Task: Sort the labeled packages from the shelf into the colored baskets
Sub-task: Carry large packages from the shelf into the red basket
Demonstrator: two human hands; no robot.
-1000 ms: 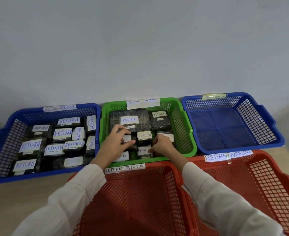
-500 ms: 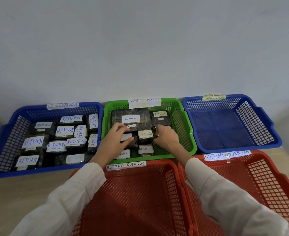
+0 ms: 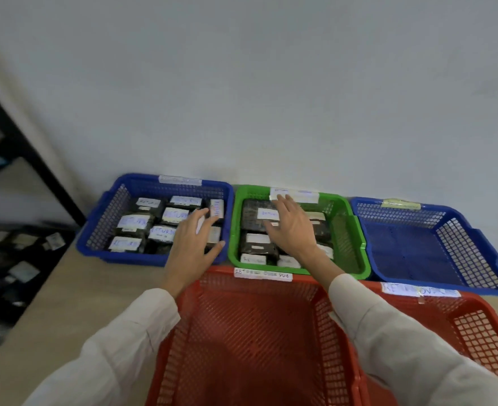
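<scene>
Dark packages with white handwritten labels lie flat in the green basket (image 3: 358, 241). The large package (image 3: 252, 222) sits partly under the right hand (image 3: 293, 228), and the smaller packages (image 3: 258, 244) lie nearer the wrist, on its left side. Right hand: palm down, fingers straight and slightly spread, tips pointing away toward the wall (image 3: 271, 83). It holds nothing; contact with the package beneath cannot be judged. Left hand (image 3: 190, 249): also palm down, fingers extended and loose, thumb spread out to the side, empty. It hovers over the near right corner of the left blue basket (image 3: 95, 232). More labelled packages (image 3: 133, 222), several reading "RETURN", fill that basket beyond and to the left of the fingertips. Both forearms are in pale sleeves (image 3: 403, 341) and reach forward across a red basket (image 3: 242, 341) directly below the wrists. A second red basket (image 3: 482, 326) lies to the right of the right forearm, and another blue basket (image 3: 473, 259) is beyond it, right of the right hand. Paper labels on the basket rims are blurred. The baskets rest on a light wooden table (image 3: 66, 306). A black shelf frame (image 3: 22, 142) stands far left of the left hand, with blurred items below it.
</scene>
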